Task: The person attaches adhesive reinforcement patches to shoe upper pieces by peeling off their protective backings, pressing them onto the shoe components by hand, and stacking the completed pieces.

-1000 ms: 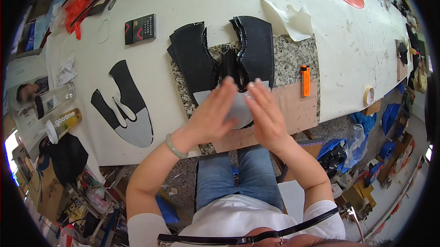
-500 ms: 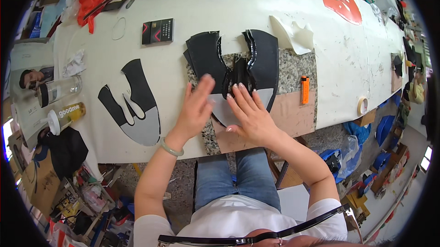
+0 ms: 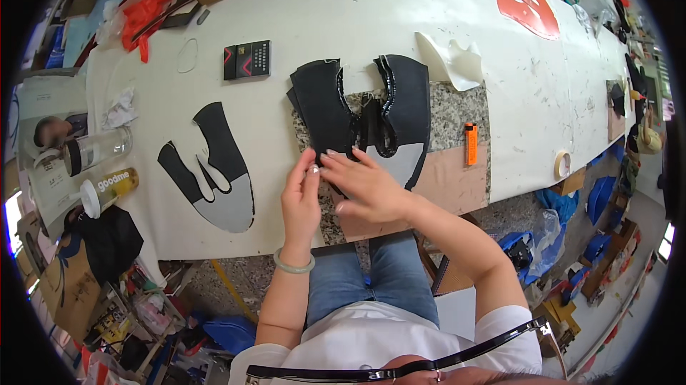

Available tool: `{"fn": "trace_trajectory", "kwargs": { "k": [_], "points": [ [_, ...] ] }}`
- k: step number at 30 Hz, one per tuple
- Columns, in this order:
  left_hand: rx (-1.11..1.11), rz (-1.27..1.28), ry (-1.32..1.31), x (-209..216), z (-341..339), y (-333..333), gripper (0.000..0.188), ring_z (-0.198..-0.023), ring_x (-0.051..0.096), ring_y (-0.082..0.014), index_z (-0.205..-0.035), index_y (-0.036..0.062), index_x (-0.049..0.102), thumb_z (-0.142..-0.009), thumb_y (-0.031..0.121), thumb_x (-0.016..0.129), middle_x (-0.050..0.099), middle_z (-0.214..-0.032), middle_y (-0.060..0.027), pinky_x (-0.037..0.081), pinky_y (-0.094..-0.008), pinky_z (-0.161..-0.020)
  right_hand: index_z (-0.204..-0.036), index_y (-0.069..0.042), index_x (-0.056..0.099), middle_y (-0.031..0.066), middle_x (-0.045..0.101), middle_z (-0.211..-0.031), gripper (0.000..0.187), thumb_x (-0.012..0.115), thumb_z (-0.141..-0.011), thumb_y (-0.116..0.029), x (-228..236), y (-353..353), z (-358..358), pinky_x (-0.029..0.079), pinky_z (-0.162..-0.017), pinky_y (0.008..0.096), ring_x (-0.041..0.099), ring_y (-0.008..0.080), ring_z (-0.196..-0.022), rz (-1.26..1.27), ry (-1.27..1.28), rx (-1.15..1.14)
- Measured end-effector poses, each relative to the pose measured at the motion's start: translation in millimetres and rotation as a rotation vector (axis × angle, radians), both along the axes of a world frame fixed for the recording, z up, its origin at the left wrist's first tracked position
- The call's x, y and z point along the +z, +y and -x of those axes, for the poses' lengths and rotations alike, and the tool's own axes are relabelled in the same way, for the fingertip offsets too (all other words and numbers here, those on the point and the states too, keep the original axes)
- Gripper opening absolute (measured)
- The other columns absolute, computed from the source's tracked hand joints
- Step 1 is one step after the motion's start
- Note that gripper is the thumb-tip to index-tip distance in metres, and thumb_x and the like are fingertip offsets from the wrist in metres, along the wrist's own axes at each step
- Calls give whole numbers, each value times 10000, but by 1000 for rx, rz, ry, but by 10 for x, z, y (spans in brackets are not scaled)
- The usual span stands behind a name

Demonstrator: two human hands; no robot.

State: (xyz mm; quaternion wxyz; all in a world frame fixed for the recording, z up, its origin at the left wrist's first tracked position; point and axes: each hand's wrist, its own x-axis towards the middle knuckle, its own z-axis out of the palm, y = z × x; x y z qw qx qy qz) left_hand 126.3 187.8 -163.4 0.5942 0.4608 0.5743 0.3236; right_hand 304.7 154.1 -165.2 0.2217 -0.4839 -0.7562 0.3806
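Note:
A black and grey shoe upper [image 3: 405, 102] lies flat on a speckled stone slab [image 3: 457, 102], its two black flaps spread toward the far side. Another black layer peeks out along its left edge. My right hand [image 3: 371, 190] reaches across the grey toe part, fingers stretched toward the left. At the toe's left edge, my left hand [image 3: 301, 199] is raised with its fingers extended upward, close to the right fingertips. Whether the fingertips touch each other or the upper is unclear. Both hands hide part of the toe. A second black and grey upper [image 3: 232, 203] rests farther left.
An orange lighter [image 3: 471, 144] lies on the slab's right part, near a roll of tape [image 3: 562, 164]. Beyond are a dark small box [image 3: 247, 60] and a white curved piece [image 3: 457, 63]. A glass bottle [image 3: 103, 150] and a drink cup [image 3: 111, 190] lie at the left.
My right hand has slid left off the middle of the upper. My left hand has drawn down toward me, and the two hands are now close together at the toe.

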Motion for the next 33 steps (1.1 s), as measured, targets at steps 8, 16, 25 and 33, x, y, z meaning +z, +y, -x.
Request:
{"fn": "trace_trajectory", "kwargs": {
  "k": [8,16,25,33],
  "points": [
    [-103,-203,203,-42,-95,-116,459,-1034,569,-186,-1325,8,515,-884,33,640,574,-1185,-133,501,-285,-807,-1196,-4,569,185,523,-1271,442,696,-773,-29,6,-197,-74,448,-931,415,514,350,-1145,-123,118,-558],
    [35,90,-99,151,-201,-102,268,-754,579,-69,-1127,-57,596,-925,116,630,637,-904,-32,485,-227,-648,-1219,-8,559,141,561,-1197,476,725,-775,-35,178,-174,-30,488,-735,331,580,238,-866,-17,189,-852],
    [-64,307,-146,355,-61,-108,209,-667,579,-75,-859,-28,645,-937,164,618,624,-746,-21,495,-230,-629,-1015,-22,685,17,661,-810,323,804,-727,-108,225,-142,-295,432,-554,219,551,63,-629,440,296,-848],
    [-172,587,-367,516,-39,-214,137,-698,651,-134,-937,-33,635,-920,101,613,669,-787,-94,545,-252,-664,-1095,-19,648,101,627,-1019,323,711,-778,-24,648,-420,-157,490,-566,275,606,170,-716,-32,211,-721]
  ]
}}
